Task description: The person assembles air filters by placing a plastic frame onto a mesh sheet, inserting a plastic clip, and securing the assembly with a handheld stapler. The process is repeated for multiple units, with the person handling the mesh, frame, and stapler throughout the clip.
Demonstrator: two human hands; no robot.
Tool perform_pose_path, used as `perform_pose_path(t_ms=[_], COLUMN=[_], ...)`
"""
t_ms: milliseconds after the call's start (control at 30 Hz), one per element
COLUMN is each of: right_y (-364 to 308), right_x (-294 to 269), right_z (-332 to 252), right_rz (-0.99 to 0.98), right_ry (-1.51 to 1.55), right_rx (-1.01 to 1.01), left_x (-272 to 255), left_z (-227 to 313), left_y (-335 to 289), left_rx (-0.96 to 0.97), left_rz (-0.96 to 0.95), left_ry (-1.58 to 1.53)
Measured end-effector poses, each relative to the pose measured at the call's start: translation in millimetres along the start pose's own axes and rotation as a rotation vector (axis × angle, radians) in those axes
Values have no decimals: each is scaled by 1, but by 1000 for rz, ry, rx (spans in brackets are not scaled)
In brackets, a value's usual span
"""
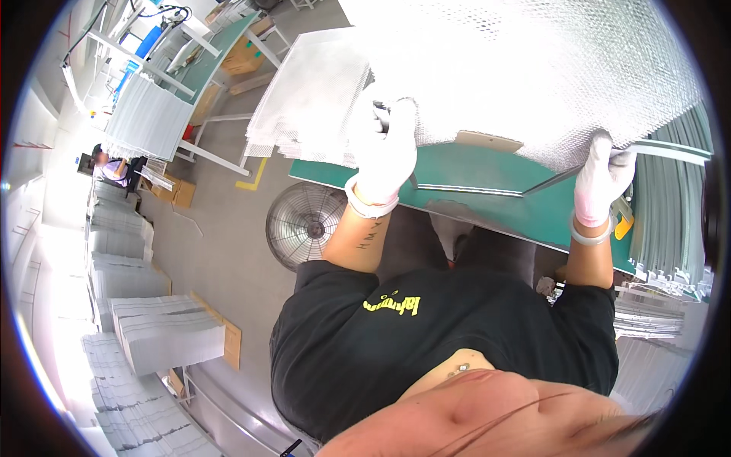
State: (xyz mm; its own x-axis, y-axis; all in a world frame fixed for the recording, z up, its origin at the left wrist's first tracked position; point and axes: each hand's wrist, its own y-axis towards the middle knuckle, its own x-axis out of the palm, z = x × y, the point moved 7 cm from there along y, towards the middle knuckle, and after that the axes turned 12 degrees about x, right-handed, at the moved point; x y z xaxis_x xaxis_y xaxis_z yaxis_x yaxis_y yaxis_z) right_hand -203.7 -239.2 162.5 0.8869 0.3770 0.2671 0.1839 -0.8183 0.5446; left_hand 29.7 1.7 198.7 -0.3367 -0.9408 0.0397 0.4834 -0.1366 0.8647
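Note:
A large, bright silver mesh sheet (525, 84) spans the upper right, over a green worktable. White gloves cover both hands. My left hand (387, 152) is closed at the sheet's left edge, fingers curled inward. At its near right edge, my right hand (605, 179) pinches the sheet, thumb on top, beside a thin metal strip (670, 148). Under the sheet's near edge lies a slim metal frame (472, 190), mostly hidden. A small tan cardboard piece (489, 142) shows along that edge. Glare washes out the sheet's middle.
Stacked mesh sheets (308, 95) overhang the table's left side. A round floor fan (308, 226) stands left of my body. Many long metal strips (670, 206) line the right, near a yellow-handled tool (624, 226). Panel stacks (164, 327) and a seated person (114, 169) are farther left.

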Motion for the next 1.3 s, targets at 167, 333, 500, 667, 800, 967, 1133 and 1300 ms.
perform_pose_path(t_ms=[167, 333, 500, 667, 800, 967, 1133, 1300], right_y=[2, 4, 1, -1, -3, 1, -9, -50], right_x=[-4, -8, 3, 14, 11, 10, 14, -40], right_z=[-3, 10, 13, 10, 4, 15, 37, 146], right_rz=[-46, -129, -257, -237, -236, -291, -205, -7], right_ry=[61, 69, -2, -40, -52, -208, -87, 239], right_rx=[-28, 38, 96, 118, 82, 123, 184, 417], left_x=[-4, -6, -15, -5, -10, -19, -5, -3], left_z=[5, 12, -30, -33, -35, -62, -75, -102], left_y=[0, -2, -29, -49, -53, -50, -66, -99], left_rx=[242, 322, 70, 208, 325, 260, -257, -295], left_rz=[-45, -107, -36, -75, -295, -431, -162, -197], left_ry=[102, 159, 34, 101, 333, 225, -155, -368])
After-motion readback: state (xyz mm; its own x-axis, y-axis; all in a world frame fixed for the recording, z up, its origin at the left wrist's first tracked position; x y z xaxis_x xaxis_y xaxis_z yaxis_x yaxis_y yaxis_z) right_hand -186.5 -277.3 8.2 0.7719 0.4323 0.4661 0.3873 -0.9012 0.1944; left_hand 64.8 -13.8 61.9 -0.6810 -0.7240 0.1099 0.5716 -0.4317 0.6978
